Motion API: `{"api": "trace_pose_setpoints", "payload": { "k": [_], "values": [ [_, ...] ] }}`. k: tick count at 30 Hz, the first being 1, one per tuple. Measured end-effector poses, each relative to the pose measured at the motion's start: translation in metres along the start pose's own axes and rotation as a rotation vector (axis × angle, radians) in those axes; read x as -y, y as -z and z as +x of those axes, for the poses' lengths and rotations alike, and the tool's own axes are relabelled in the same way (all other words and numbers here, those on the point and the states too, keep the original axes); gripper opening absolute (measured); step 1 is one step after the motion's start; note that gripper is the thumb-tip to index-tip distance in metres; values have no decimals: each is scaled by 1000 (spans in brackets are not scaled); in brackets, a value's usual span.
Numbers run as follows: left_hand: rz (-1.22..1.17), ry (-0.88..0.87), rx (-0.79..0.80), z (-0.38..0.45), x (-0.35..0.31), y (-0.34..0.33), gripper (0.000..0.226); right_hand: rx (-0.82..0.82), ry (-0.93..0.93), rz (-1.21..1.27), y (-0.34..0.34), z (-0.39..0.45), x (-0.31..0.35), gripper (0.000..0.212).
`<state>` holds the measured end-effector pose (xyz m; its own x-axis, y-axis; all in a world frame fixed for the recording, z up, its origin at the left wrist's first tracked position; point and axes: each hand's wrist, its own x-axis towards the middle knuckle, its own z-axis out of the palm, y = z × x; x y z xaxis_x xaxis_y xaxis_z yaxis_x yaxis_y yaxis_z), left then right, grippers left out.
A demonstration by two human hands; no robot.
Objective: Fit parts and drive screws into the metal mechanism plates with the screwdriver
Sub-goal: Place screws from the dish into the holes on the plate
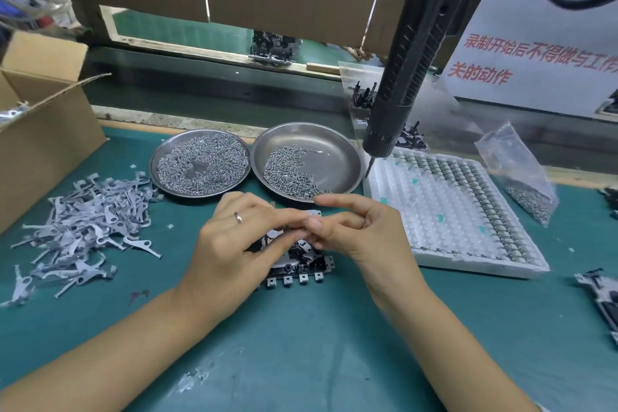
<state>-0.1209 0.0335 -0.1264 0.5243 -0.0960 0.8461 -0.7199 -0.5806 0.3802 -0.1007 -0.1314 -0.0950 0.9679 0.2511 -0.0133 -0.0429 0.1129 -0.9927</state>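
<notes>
Both hands are right on top of the small silver-and-black metal mechanism plate [297, 266], which sits flat on the green work mat [334, 344] just in front of the two round steel dishes of screws [334, 157]. The left hand [234, 244] covers its left half with fingers curled down onto it, and the right hand [361, 231] pinches something tiny over its top edge, index finger sticking out; can't tell what. The plate's a stamped thing with four little tabs along its near edge, long axis running left-right. The black electric screwdriver [401, 77] hangs untouched, bit pointing down.
</notes>
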Motion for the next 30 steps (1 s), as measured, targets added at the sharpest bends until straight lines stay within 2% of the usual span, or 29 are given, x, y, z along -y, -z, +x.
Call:
{"api": "trace_pose_setpoints", "payload": {
  "k": [4, 8, 10, 13, 16, 19, 23, 26, 30],
  "values": [
    [-1, -35, 15, -1, -1, 0, 25, 70, -21, -5, 3, 2, 0, 40],
    [-9, -48, 44, -1, -3, -1, 30, 178, -33, 32, 6, 3, 2, 31],
    [-27, -14, 58, -2, -5, -3, 28, 213, -24, 18, 6, 3, 5, 23],
    [-79, 130, 32, -3, -5, -2, 21, 197, 24, -72, 11, 3, 15, 14],
    [-139, 281, -13, 0, -4, 2, 17, 56, 77, -238, 32, 4, 28, 4],
    [-226, 459, -76, 1, -1, 3, 20, -130, 94, -420, 68, 2, 41, 12],
    [-323, 611, -138, -2, 7, 1, 16, -355, 69, -918, 131, -10, 54, 18],
    [-361, 622, -151, -1, 9, 0, 15, -330, -18, -1189, 169, -25, 61, 22],
    [-369, 626, -141, -2, 10, -2, 15, -205, -76, -1294, 185, -36, 58, 25]
  ]
}}
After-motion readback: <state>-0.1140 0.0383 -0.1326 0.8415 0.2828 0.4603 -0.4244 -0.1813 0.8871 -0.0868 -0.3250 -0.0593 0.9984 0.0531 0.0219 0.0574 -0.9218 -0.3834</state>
